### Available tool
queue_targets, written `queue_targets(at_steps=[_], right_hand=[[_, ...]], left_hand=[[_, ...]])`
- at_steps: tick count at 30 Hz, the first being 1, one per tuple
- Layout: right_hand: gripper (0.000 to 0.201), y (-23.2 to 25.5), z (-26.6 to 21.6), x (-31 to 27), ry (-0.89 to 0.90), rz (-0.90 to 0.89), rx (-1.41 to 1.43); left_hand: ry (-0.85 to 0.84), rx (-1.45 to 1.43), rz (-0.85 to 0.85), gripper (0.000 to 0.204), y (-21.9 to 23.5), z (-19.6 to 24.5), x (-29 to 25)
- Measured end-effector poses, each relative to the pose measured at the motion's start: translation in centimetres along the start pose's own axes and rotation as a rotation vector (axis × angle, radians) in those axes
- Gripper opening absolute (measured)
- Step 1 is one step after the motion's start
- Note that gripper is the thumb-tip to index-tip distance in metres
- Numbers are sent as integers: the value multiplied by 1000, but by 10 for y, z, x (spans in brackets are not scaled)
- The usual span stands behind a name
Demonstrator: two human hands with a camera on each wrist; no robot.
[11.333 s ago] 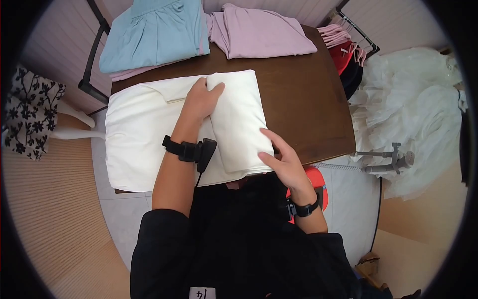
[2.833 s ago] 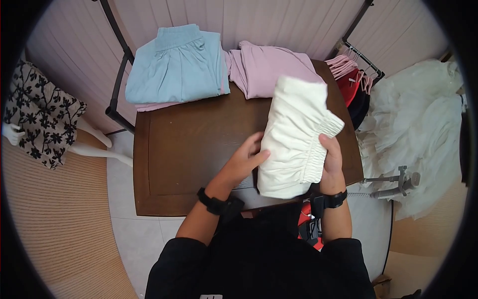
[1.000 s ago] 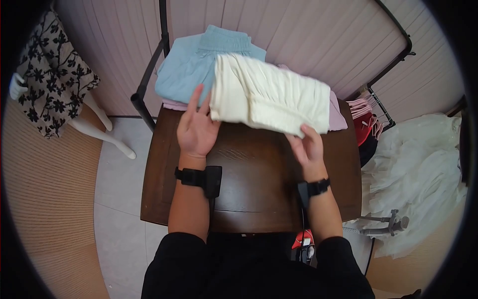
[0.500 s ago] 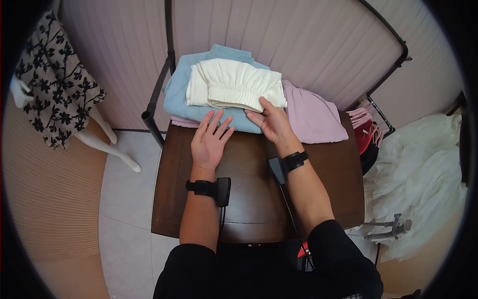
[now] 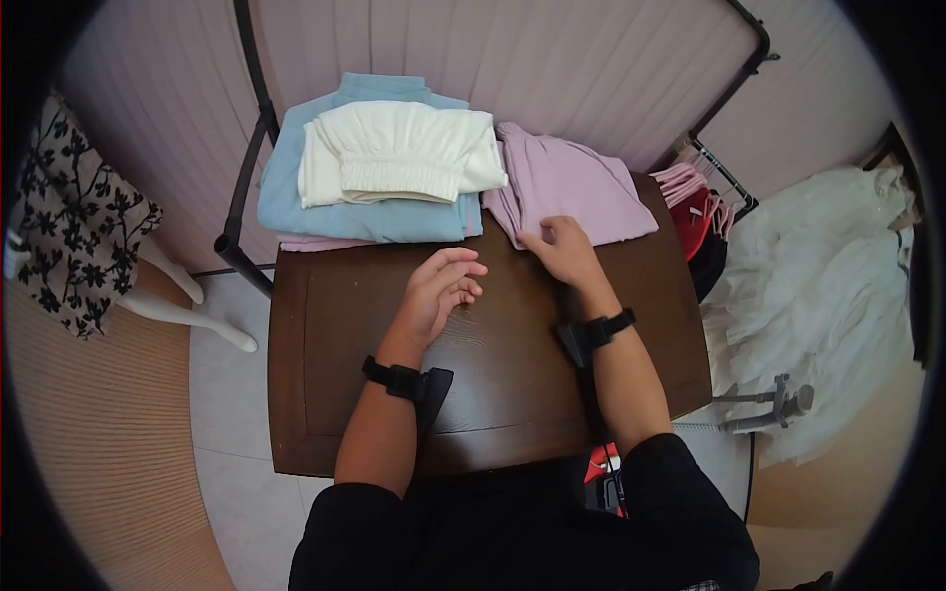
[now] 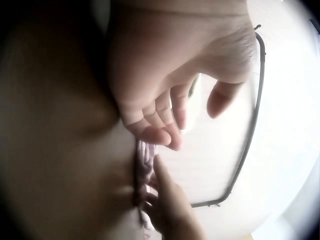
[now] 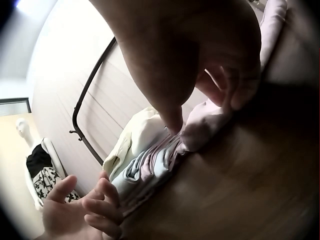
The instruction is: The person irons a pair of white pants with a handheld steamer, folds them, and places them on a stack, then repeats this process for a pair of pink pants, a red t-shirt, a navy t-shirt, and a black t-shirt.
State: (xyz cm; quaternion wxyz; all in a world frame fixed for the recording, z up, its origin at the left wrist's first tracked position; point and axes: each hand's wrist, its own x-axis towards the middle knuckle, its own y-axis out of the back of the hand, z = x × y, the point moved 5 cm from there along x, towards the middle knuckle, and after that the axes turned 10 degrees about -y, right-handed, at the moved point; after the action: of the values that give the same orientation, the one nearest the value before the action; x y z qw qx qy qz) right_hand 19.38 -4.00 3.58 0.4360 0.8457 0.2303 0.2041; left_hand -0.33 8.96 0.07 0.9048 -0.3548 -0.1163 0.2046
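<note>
A folded white garment with a gathered elastic waistband [image 5: 404, 153] lies on top of a light blue folded garment [image 5: 296, 202] at the back left of the table. To their right is a folded pink garment [image 5: 576, 187]. My right hand [image 5: 567, 256] is at the pink garment's front edge, its thumb and bent fingers right at the cloth; the right wrist view shows the fingers [image 7: 240, 92] over it. Over the middle of the table my left hand [image 5: 434, 295] hovers with loosely curled fingers and nothing in them.
The brown wooden table [image 5: 473, 394] has a black rack frame [image 5: 232, 217] close behind its left side. A mannequin in a floral skirt [image 5: 84, 227] stands at left. Pink hangers [image 5: 680, 182] and a ruffled white dress [image 5: 808, 315] are at right.
The white garment has gone from being held in my hands to lying on the blue one. My right hand has let go of it and moved right to the pink garment.
</note>
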Motion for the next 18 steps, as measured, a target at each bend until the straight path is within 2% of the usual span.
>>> queue_targets(at_steps=[2, 6, 10, 12, 15, 18], right_hand=[[63, 1, -15, -9, -84, -25, -169], [40, 2, -14, -19, -71, 14, -346], [29, 20, 4, -39, -24, 17, -339], [26, 30, 2, -67, 62, -34, -272], [22, 35, -1, -118, 82, -116, -159], [20, 40, -23, -170, 135, -200, -15]], left_hand=[[-19, -4, 12, 26, 0, -5, -2], [-6, 1, -20, 25, -9, -18, -11], [14, 93, -49, 24, -17, -22, -15], [13, 125, -46, 24, -20, -22, -14], [8, 146, -29, 23, -25, -25, -16], [-8, 243, 9, 23, -28, -29, -13]])
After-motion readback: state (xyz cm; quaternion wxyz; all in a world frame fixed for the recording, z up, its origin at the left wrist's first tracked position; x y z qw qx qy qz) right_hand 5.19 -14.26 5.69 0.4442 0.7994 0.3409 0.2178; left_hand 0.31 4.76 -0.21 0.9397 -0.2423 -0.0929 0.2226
